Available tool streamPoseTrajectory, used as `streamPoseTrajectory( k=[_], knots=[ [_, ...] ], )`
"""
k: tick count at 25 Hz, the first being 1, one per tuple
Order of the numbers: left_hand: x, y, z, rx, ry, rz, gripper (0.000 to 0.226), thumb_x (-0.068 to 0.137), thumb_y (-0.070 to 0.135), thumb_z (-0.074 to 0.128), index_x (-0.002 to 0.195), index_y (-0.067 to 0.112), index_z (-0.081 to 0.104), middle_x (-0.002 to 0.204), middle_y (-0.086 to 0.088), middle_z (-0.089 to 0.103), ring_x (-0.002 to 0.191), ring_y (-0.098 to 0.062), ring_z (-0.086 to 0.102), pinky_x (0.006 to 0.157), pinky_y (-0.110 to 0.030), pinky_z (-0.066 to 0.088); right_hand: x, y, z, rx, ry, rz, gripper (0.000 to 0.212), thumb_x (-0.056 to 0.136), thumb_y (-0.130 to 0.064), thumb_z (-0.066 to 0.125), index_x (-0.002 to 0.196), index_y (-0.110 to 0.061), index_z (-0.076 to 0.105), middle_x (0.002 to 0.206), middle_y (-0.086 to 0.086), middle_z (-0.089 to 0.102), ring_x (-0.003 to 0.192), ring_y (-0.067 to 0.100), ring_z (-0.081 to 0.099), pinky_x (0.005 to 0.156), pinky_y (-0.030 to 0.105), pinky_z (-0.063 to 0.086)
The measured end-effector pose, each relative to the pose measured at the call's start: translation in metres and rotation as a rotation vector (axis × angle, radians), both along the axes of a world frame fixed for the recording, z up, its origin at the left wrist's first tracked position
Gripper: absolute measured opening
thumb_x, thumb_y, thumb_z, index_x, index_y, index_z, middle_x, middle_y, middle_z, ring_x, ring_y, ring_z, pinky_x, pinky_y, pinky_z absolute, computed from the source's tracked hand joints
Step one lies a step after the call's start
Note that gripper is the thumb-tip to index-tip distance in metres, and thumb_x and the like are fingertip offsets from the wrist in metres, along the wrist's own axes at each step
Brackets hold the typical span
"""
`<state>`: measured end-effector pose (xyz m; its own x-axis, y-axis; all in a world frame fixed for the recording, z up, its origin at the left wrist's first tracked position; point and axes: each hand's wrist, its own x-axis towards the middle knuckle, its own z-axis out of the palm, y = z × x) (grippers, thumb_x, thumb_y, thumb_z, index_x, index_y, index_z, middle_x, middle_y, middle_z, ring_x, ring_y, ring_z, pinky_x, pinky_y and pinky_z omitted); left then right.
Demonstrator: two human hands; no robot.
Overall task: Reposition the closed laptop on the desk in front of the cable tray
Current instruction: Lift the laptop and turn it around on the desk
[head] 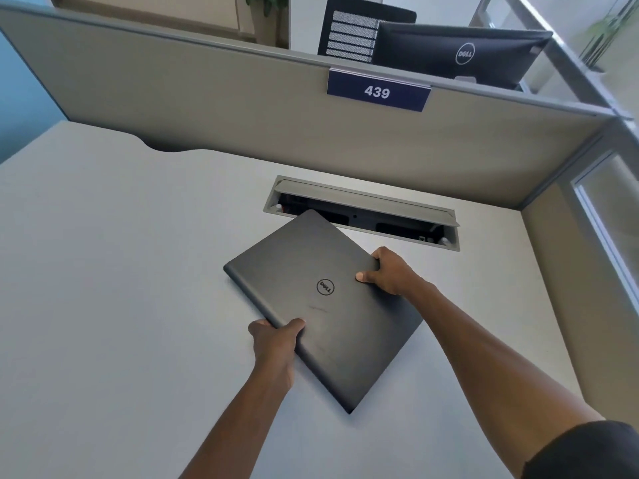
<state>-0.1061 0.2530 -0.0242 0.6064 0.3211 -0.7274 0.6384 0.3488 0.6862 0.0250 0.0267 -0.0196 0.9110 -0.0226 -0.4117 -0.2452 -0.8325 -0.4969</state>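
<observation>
A closed dark grey laptop [321, 305] with a round logo on its lid lies turned at an angle on the pale grey desk [103, 288]. Its far corner reaches over the front edge of the cable tray [366, 216], a long recessed slot with its lid raised. My left hand [275, 344] grips the laptop's near-left edge, thumb on the lid. My right hand [387, 273] grips the right edge, thumb on top. Whether the laptop rests fully on the desk or is slightly lifted I cannot tell.
A grey partition [242, 108] runs behind the desk, carrying a blue sign reading 439 [377, 92]. Beyond it stand a black monitor [460, 53] and a chair back [352, 29]. A side partition with a glass panel [608, 216] closes the right.
</observation>
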Motion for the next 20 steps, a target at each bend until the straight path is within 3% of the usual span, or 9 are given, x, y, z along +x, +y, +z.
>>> streamPoseTrajectory(
  k=[3,9,14,17,20],
  knots=[
    [0.002,0.013,0.003,0.072,-0.009,-0.057,0.050,0.076,0.005,0.073,0.117,0.001,0.046,0.102,-0.016,0.064,0.073,-0.024,0.057,0.059,-0.029,0.047,-0.026,0.001,-0.001,0.038,0.007,-0.088,0.049,0.078,-0.043,0.080,0.107,-0.017,0.049,0.097,0.000,0.057,0.078,0.010,0.054,0.059,0.025,0.039],
    [0.025,0.037,0.013,0.233,-0.036,-0.160,0.044,0.074,-0.007,0.062,0.114,0.007,0.048,0.107,-0.017,0.063,0.092,-0.034,0.065,0.064,-0.034,0.054,-0.075,0.011,-0.006,0.194,0.017,-0.243,0.052,0.078,-0.041,0.081,0.112,-0.022,0.047,0.102,-0.005,0.057,0.082,0.007,0.056,0.061,0.022,0.041],
    [0.057,0.053,0.022,0.385,-0.087,-0.283,0.032,0.075,-0.008,0.053,0.101,0.010,0.053,0.096,-0.011,0.063,0.082,-0.028,0.060,0.058,-0.028,0.046,-0.104,0.030,-0.007,0.353,-0.019,-0.429,0.056,0.074,-0.039,0.083,0.113,-0.018,0.050,0.103,-0.006,0.061,0.095,0.018,0.064,0.080,0.036,0.055],
    [0.077,0.056,0.029,0.483,-0.121,-0.365,0.029,0.074,-0.007,0.047,0.093,0.011,0.058,0.083,-0.006,0.061,0.071,-0.025,0.053,0.054,-0.025,0.039,-0.115,0.042,-0.008,0.429,-0.015,-0.506,0.048,0.079,-0.037,0.079,0.111,-0.015,0.051,0.104,-0.003,0.063,0.095,0.018,0.065,0.079,0.035,0.056],
    [0.099,0.058,0.035,0.545,-0.140,-0.456,0.030,0.074,-0.006,0.045,0.091,0.015,0.058,0.085,-0.005,0.062,0.069,-0.024,0.052,0.054,-0.025,0.039,-0.124,0.052,-0.013,0.444,-0.009,-0.560,0.034,0.090,-0.036,0.068,0.107,-0.013,0.052,0.099,-0.001,0.063,0.086,0.013,0.062,0.069,0.029,0.051]
  ],
)
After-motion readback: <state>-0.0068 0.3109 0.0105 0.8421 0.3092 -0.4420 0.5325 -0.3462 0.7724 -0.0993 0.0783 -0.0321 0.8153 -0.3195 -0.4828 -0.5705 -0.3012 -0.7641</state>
